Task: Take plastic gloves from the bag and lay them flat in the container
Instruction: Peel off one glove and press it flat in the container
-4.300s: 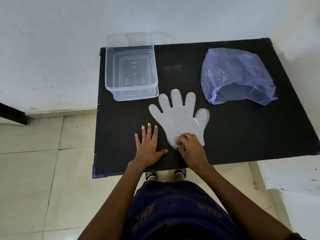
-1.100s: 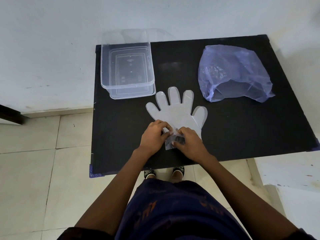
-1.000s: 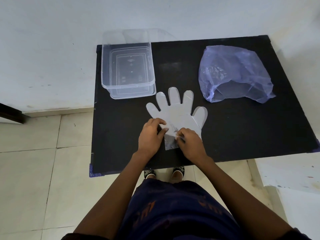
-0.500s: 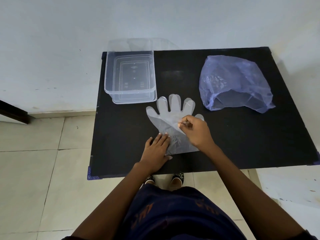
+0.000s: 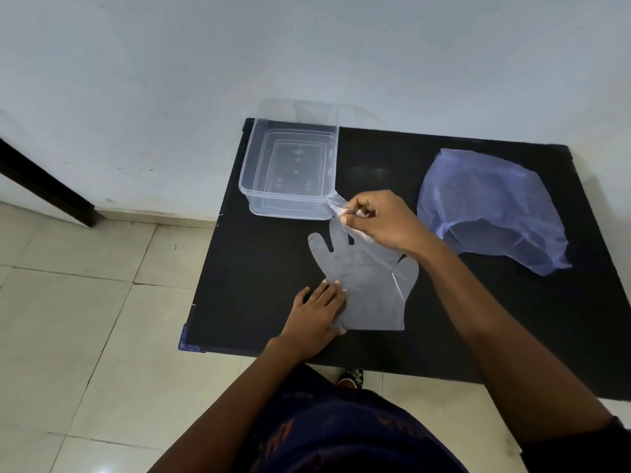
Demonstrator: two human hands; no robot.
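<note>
Clear plastic gloves (image 5: 367, 278) lie stacked on the black table (image 5: 259, 278), fingers pointing away from me. My left hand (image 5: 316, 310) lies flat with its fingertips pressing the stack's lower left edge. My right hand (image 5: 379, 218) pinches a thin layer of glove plastic and holds it raised beside the near right corner of the clear container (image 5: 290, 169). The container stands at the table's far left with nothing visible in it. A crumpled blue plastic bag (image 5: 488, 206) lies at the far right, its mouth facing me.
A white wall rises directly behind the table. Beige floor tiles (image 5: 85, 319) spread to the left and below. The table's near left corner (image 5: 186, 344) sits just beside my left hand. My dark shorts fill the bottom of the view.
My right hand has peeled a glove layer upward from the stack toward the container. My left hand went from pinching the cuff to pressing flat on the stack. The camera turned left.
</note>
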